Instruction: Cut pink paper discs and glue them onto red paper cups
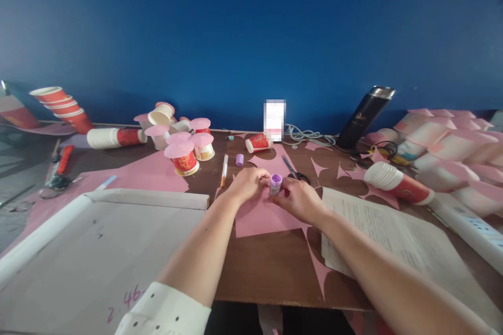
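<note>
Purple tube in right hand; box handwritten "2.46".

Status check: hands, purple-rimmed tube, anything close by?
Right hand holding purple-rimmed tube, open end up. Left hand beside it. Scissors just beyond.

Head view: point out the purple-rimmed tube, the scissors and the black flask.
Purple-rimmed tube (275, 188): head view, side below the rim.
Scissors (295, 173): head view, where blades meet handles.
Black flask (363, 119): head view, mid-body.

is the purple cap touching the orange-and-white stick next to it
Apart: the head view shows brown tabletop between the purple cap and the orange-and-white stick.
</note>
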Demonstrator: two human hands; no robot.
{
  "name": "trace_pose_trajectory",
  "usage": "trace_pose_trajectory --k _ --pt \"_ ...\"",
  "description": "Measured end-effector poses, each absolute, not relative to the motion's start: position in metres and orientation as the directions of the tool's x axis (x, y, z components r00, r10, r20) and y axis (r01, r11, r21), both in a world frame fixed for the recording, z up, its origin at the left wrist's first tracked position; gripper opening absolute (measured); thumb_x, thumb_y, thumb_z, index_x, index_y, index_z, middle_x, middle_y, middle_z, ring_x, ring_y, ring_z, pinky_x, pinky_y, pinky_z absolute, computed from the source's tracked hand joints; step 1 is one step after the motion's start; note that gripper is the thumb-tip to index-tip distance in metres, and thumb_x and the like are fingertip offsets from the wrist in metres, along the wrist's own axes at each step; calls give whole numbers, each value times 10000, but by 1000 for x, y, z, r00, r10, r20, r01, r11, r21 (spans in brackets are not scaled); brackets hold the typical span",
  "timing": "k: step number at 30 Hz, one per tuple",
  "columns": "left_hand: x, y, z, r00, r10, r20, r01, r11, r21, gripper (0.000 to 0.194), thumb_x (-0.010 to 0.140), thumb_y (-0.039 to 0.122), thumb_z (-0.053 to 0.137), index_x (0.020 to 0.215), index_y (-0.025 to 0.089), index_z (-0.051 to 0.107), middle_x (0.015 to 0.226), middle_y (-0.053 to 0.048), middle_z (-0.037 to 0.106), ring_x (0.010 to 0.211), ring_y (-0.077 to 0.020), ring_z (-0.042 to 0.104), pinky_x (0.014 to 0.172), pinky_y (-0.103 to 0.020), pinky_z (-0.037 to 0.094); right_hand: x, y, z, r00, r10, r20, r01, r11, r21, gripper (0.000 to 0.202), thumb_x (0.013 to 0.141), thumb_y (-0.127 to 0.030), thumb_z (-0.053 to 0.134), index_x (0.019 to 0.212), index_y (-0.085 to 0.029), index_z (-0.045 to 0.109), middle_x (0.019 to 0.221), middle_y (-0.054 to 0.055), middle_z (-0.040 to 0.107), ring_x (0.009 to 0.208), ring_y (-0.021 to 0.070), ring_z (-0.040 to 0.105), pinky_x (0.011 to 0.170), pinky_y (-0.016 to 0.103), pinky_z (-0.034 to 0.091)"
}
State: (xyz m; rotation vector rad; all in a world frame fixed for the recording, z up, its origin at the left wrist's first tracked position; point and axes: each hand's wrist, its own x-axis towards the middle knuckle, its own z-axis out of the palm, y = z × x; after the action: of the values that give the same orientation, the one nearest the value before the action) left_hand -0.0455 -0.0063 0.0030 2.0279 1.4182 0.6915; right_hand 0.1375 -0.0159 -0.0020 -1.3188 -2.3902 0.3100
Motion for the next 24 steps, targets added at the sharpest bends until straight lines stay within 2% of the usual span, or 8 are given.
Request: trace_pose_trajectory --k 4,6,10,12,14,20,24 --pt "-45 -6 4 299 951 80 659 -266 703 238 802 279 484 773 173 696 721 -18 681 695 -166 590 593 -252 364 137 -19 -1 -498 835 232 741 550 -386 292 804 -503 601 809 -216 654 752 31 665 611 156 563 568 264 350" --pt "-44 -5 3 291 954 68 669 -253 699 249 811 302 488 796 176 703 744 -21 693 711 -171 604 606 -254 377 139 -19 -1 -503 836 221 718 546 -432 281 785 -495 624 800 -216 659 728 20 655 604 154 558 562 261 355" --pt "-44 -1 0 264 963 48 697 -224 681 237 823 292 503 837 195 719 838 -34 718 777 -179 625 659 -257 402 148 -13 0 -325 919 226 627 388 -676 325 778 -525 617 803 -201 634 672 3 630 581 150 553 537 252 387" --pt "-44 1 -2 256 965 48 709 -221 669 226 816 282 522 874 194 722 886 -49 721 813 -190 630 689 -263 412 152 -10 0 -219 945 242 576 326 -750 346 782 -541 607 824 -198 618 680 3 631 586 153 556 531 250 398" --pt "-45 1 -4 266 962 63 698 -237 676 221 812 275 530 887 187 718 889 -54 721 818 -194 632 709 -268 420 153 -7 0 -196 944 266 593 330 -735 352 771 -549 615 803 -198 619 658 1 616 577 154 547 530 255 393" --pt "-47 0 -5 312 944 102 652 -291 700 225 818 271 510 849 185 715 847 -38 720 774 -183 631 690 -272 420 142 -9 -6 -290 918 270 725 395 -564 345 763 -549 625 756 -204 642 732 24 650 633 166 580 562 257 378" --pt "-46 2 -6 313 943 115 652 -302 696 227 816 277 518 859 190 723 858 -39 724 785 -188 634 701 -275 426 141 -8 -10 -321 904 283 757 425 -496 342 776 -544 611 774 -203 647 740 24 649 642 165 578 571 254 368"
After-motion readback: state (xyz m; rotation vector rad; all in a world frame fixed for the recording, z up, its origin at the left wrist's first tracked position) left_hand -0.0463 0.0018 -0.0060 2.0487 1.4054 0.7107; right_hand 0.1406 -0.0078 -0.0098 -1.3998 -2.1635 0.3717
